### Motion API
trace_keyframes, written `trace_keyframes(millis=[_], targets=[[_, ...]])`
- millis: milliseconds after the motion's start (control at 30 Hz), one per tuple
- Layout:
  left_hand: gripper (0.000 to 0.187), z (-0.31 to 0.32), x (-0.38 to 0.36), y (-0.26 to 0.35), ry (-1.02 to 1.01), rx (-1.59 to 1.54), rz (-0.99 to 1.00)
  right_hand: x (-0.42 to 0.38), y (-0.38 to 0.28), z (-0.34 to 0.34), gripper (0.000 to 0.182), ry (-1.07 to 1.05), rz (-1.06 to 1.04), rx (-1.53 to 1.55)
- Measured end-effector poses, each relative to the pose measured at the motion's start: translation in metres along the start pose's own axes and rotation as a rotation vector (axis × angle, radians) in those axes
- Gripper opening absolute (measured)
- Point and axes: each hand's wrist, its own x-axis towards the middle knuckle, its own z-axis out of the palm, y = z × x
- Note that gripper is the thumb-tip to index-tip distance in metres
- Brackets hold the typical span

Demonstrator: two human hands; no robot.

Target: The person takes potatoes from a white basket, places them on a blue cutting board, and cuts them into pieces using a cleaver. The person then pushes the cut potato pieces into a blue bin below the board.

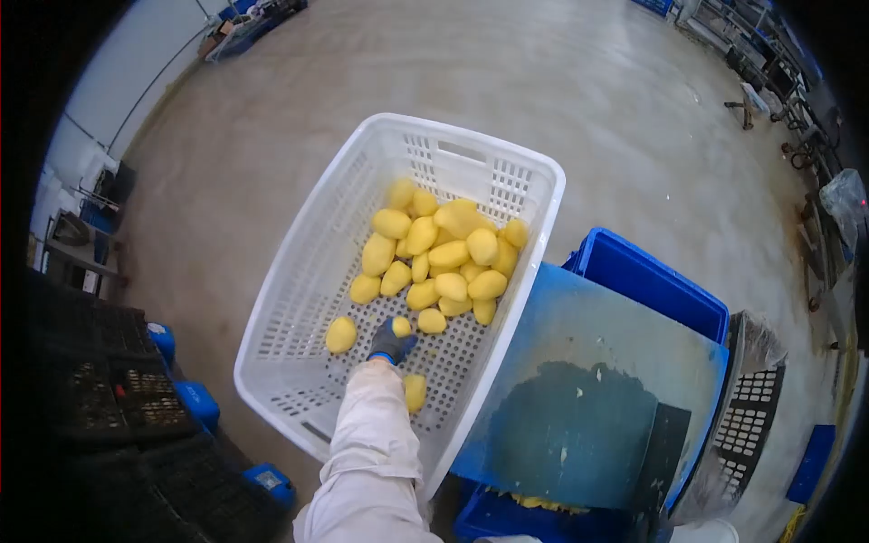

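One yellow potato (pixel 402 327) sits between the thumb and fingers of the left hand (pixel 391 342) (dark glove, blue band at the wrist), low inside a white basket (pixel 290 317). Loose potatoes lie on either side, and a heap of potatoes (pixel 444 253) fills the far end. Just right stands a wet blue board (pixel 570 434), with a blue bin (pixel 652 276) behind it

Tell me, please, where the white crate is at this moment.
In the head view, the white crate stands just left of centre, directly left of the blue board, with yellow potatoes inside.
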Motion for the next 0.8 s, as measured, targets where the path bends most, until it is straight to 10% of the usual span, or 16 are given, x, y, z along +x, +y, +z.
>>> trace_keyframes(millis=[67,233,367,667,733,800], targets=[[0.056,-0.014,-0.008,-0.007,-0.079,-0.822,0.018,0.002,0.010,0.017,0.026,0.108,0.135,-0.056],[0.039,-0.146,-0.093,0.131,-0.532,-1.552,0.187,0.012,-0.010,0.008,0.023,0.223,0.200,0.248],[0.040,-0.178,-0.160,0.222,-0.685,-1.431,0.304,0.009,0.006,0.007,0.031,0.163,-0.243,-0.143],[0.045,0.001,-0.322,0.281,-0.529,-0.535,0.524,-0.006,-0.006,0.010,0.040,0.232,0.056,0.139],[0.066,0.021,-0.341,0.280,-0.111,-0.543,0.440,-0.006,0.004,0.035,0.038,0.325,-0.286,0.058],[0.064,0.052,-0.325,0.269,0.096,-0.443,0.513,-0.027,-0.016,0.028,0.034,0.253,-0.153,0.234]])
